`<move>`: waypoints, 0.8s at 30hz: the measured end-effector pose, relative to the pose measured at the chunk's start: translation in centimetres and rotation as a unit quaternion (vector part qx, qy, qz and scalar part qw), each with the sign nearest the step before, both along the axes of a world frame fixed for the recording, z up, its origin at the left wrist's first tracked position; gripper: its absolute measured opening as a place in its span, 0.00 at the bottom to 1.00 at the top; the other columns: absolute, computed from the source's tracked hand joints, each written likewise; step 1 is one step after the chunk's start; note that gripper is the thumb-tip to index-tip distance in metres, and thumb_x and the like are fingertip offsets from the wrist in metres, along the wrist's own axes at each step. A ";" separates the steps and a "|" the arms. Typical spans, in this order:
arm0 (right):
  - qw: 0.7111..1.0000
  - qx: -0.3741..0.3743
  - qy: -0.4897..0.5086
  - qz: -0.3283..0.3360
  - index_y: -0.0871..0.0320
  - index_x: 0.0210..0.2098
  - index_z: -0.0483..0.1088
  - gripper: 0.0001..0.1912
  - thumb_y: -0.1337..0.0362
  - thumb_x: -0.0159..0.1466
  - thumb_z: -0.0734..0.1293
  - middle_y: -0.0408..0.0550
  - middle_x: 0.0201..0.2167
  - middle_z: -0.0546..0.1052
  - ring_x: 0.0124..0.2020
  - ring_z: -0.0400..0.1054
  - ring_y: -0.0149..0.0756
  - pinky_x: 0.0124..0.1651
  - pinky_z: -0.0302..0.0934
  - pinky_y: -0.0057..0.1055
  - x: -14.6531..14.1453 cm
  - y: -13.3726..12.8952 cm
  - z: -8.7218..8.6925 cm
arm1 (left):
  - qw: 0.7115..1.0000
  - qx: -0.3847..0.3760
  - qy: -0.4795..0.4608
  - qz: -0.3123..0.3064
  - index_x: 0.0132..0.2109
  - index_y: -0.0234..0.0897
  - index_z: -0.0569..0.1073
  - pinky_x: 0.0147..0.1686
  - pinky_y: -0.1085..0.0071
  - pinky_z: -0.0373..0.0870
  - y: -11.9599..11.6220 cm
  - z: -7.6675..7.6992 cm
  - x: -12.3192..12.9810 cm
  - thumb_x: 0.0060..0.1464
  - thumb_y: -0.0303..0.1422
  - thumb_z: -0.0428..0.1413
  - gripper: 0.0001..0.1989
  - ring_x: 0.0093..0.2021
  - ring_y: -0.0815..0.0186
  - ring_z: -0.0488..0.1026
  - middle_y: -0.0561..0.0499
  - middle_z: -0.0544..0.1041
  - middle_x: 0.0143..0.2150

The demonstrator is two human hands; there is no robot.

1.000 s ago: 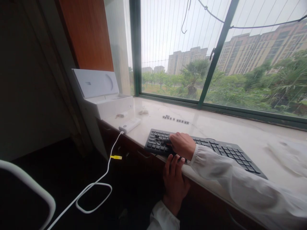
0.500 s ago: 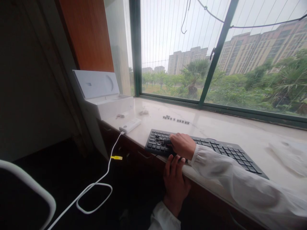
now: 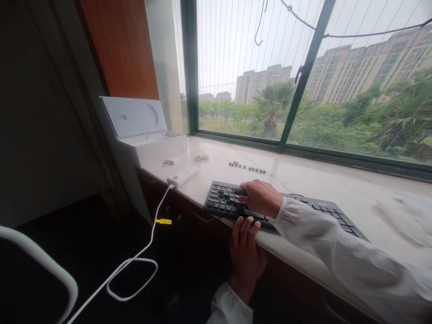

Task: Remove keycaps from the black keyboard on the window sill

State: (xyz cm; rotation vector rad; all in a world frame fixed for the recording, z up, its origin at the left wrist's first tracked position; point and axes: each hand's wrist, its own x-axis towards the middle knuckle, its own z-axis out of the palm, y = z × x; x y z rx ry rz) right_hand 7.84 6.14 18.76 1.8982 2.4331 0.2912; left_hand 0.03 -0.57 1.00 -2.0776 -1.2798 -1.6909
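A black keyboard (image 3: 219,206) lies along the front edge of the windowsill, with gaps among its left keys where caps are off. My right hand (image 3: 261,195) is closed above it, its fingers wrapped round a black-handled keycap puller (image 3: 240,191) whose far end is hard to make out against the keys. My left hand (image 3: 246,247) rests at the sill's front edge, fingers stretched out and their tips at the keyboard's near side. Beyond the keyboard, several loose keycaps (image 3: 257,170) form a rough row.
On the left stand an open white box (image 3: 158,150) and a white power bank (image 3: 182,175) with a white cable (image 3: 151,240) hanging down. Small items (image 3: 201,157) lie near the box. Clear plastic wrapping (image 3: 405,220) lies at right, below the window (image 3: 243,90).
My right hand has shifted slightly right along the keyboard and turned, with the puller's handle drawn back from the left keys. My left hand stays almost where it was.
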 end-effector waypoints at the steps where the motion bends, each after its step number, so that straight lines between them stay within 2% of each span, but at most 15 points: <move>1: 1.000 -0.002 0.000 -0.001 0.56 0.40 0.75 0.16 0.52 0.64 0.64 0.54 0.37 0.79 0.39 0.75 0.44 0.34 0.58 0.31 0.1 0.0 0.2 | 1.000 0.002 0.000 0.002 0.54 0.39 0.71 0.58 0.62 0.64 0.0 0.0 0.0 0.54 0.27 0.50 0.20 0.62 0.59 0.62 0.49 0.74 0.56; 9: 0.999 -0.028 -0.013 0.023 0.61 0.39 0.77 0.17 0.55 0.65 0.63 0.60 0.37 0.79 0.38 0.75 0.44 0.35 0.57 0.30 0.0 0.0 0.4 | 1.000 -0.005 0.005 0.002 0.54 0.38 0.71 0.58 0.62 0.63 0.1 0.1 0.0 0.54 0.27 0.49 0.20 0.62 0.59 0.62 0.48 0.74 0.56; 18: 0.998 0.009 -0.024 0.059 0.64 0.34 0.76 0.16 0.56 0.64 0.64 0.61 0.35 0.79 0.36 0.76 0.47 0.32 0.58 0.31 -0.2 -0.2 0.1 | 1.000 -0.004 -0.003 -0.003 0.54 0.39 0.71 0.59 0.62 0.63 0.0 0.0 0.0 0.52 0.26 0.50 0.22 0.62 0.59 0.62 0.49 0.74 0.56; 24: 0.995 0.023 -0.041 0.084 0.63 0.33 0.75 0.13 0.61 0.65 0.62 0.59 0.34 0.79 0.36 0.76 0.50 0.33 0.61 0.34 -0.6 -0.7 -0.1 | 1.000 -0.008 0.003 0.000 0.54 0.39 0.71 0.59 0.62 0.64 0.0 0.1 -0.1 0.52 0.26 0.50 0.21 0.62 0.59 0.63 0.49 0.74 0.56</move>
